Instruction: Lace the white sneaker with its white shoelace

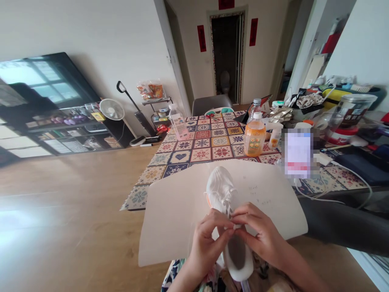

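Observation:
A white mesh sneaker [220,188] lies with its toe pointing away from me, resting on a large sheet of white paper [176,219] that has faint handwriting on its right side. My left hand [209,243] and my right hand [258,231] meet over the shoe's white lace [229,207], with the fingertips of both pinching it at the throat of the shoe. The heel end of the sneaker shows below my hands, and the opening is partly hidden by them.
Beyond the paper stands a table with a patterned tile-print cloth [206,148], holding an orange juice bottle [254,136] and a clear plastic bottle [178,121]. A pixelated rectangle [299,154] covers something at right. Clutter and a large plastic jar [352,111] crowd the right side. A wooden floor [75,178] lies left.

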Available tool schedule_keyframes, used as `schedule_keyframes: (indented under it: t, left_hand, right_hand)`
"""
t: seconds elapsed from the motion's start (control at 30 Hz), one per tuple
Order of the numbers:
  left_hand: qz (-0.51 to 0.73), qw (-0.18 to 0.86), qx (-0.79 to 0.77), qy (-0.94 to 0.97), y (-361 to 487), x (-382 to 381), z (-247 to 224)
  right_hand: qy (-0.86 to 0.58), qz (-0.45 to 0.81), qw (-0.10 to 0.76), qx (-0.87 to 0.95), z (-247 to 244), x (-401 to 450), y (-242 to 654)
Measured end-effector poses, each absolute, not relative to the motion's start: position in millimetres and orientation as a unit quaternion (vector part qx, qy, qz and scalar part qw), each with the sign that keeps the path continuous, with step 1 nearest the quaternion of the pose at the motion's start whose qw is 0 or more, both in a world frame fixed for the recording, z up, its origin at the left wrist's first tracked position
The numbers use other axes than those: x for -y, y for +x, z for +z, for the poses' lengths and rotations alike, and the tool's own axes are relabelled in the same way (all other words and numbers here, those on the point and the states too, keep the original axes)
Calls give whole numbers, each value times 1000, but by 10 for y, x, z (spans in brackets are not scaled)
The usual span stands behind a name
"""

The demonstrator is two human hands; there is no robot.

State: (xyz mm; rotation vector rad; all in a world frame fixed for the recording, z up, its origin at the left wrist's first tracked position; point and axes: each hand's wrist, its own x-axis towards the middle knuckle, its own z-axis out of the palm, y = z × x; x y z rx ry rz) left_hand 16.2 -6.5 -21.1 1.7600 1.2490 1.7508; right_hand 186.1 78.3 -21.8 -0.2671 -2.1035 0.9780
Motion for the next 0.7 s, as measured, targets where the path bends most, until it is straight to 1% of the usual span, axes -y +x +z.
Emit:
schedule_keyframes:
  t: [0.07, 0.13, 0.27, 0.37, 0.43, 0.5, 0.63, 0.7]
  left_hand:
    - [618, 157, -432, 637, 153, 53, -205]
    - [619, 152, -431, 638, 150, 47, -199]
    - [618, 169, -445, 625, 156, 57, -198]
    - [620, 203, -449, 610, 153, 75, -221]
    - [624, 235, -453, 591, 147, 85, -241]
    - [627, 264, -460, 571, 143, 90, -254]
    - [618, 302, -481, 544, 151, 81, -240]
    - [607, 314, -495, 536, 153, 70, -227]
  right_hand:
    - [-113, 377, 403, 826, -224, -782, 1855]
    - [-123, 402, 405, 812, -243, -771, 1840]
    - [-145, 501, 366, 771, -250, -741, 1821]
    - [-130, 510, 340, 779, -226, -737, 1831]
    - [-118, 482, 338, 800, -219, -744, 1844]
    - [-116, 427, 359, 822, -228, -752, 1853]
    - [-90, 233, 437, 864, -247, -749, 1849]
    - [-60, 139, 451, 879, -229, -738, 1843]
